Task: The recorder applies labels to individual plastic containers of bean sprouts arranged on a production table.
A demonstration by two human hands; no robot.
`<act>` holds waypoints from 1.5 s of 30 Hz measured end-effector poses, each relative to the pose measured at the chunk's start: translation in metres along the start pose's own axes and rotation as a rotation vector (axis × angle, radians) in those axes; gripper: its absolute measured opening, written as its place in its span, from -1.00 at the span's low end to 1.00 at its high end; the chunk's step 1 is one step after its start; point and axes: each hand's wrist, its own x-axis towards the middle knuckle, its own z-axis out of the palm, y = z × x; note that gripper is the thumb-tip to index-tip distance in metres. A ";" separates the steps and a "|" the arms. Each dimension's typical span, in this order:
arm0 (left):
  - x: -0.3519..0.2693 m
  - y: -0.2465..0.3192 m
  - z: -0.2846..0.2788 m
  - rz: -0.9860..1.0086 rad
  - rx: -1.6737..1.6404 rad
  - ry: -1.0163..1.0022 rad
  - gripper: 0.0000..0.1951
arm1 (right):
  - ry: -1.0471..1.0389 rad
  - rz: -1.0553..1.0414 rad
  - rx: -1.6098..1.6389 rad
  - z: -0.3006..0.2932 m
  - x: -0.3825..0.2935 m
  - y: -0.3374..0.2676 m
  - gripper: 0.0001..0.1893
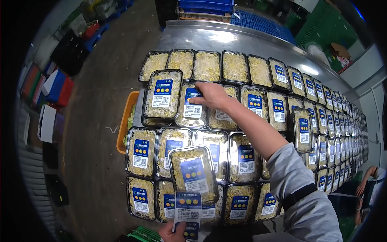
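My right hand [213, 96] reaches over the rows, its thumb and fingertips on the blue-and-white label [193, 110] of a clear-lidded tray of bean sprouts [181, 121]. At the bottom edge, my left hand [173, 232] pinches a strip of printed labels [188, 208]. Just beyond the strip, a labelled sprout tray [193, 172] lies tilted on top of other trays. Left of my right hand, another labelled tray [162, 94] is stacked on one below it. Several trays in the far row, such as this sprout tray [207, 66], show no label on the lid.
The trays stand in rows on a stainless steel table [193, 34], running far to the right. One stacked tray [302, 130] sits higher there. An orange crate [120, 142] with greens stands by the left edge. Blue crates [205, 6] lie beyond. Another person's hand [360, 189] shows at right.
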 end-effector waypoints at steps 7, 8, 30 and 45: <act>-0.001 -0.010 -0.008 0.046 -0.108 0.011 -0.89 | 0.100 0.115 -0.387 0.024 0.000 -0.031 -0.30; -0.002 -0.013 -0.012 0.014 -0.066 -0.024 -0.89 | 0.115 0.105 -0.376 0.020 -0.002 -0.037 -0.28; -0.028 -0.031 -0.029 -0.062 -0.394 0.013 -0.82 | -0.551 0.402 1.010 0.036 -0.078 -0.179 -0.64; -0.005 -0.039 -0.035 0.187 -0.316 0.143 -0.90 | -0.538 -0.178 0.870 -0.031 -0.181 -0.191 -0.58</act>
